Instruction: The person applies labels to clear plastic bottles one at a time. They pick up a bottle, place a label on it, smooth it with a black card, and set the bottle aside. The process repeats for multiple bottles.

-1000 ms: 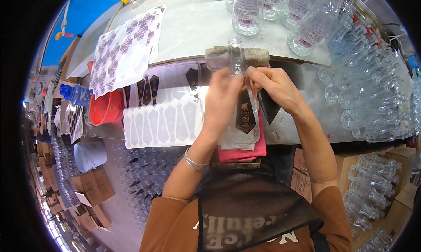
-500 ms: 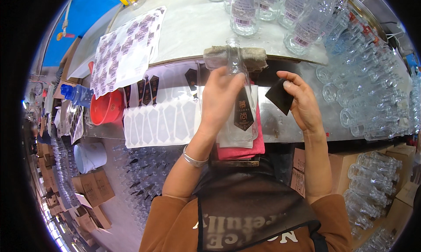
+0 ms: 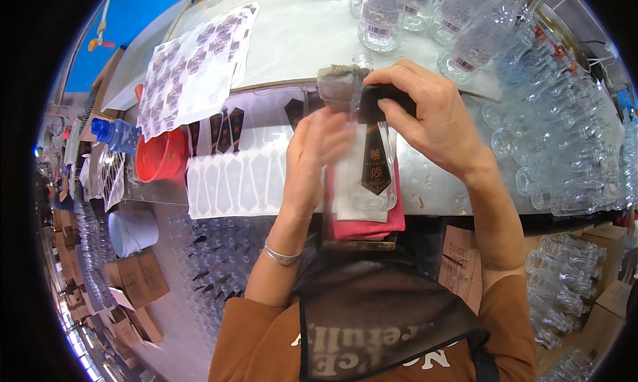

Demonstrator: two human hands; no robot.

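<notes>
A clear glass bottle lies with its neck toward the rolled cloth and its base toward me, over white sheets and a pink cloth. On its side sits a black tie-shaped label with copper-coloured print. My right hand grips a flat black squeegee-like piece, holding it against the bottle at the label's upper end. My left hand is beside the bottle on the left, its fingers stretched out and partly blurred, with nothing visible in them.
Label sheets with several black tie labels lie left, near a printed sheet and a red bucket. Labelled bottles stand at the back. Many bottles lie stacked right; more stand on the floor at left. Cardboard boxes sit below.
My left hand has let go of the bottle and shifted left. My right hand has brought the black piece leftward and up onto the bottle, over the label's upper part.
</notes>
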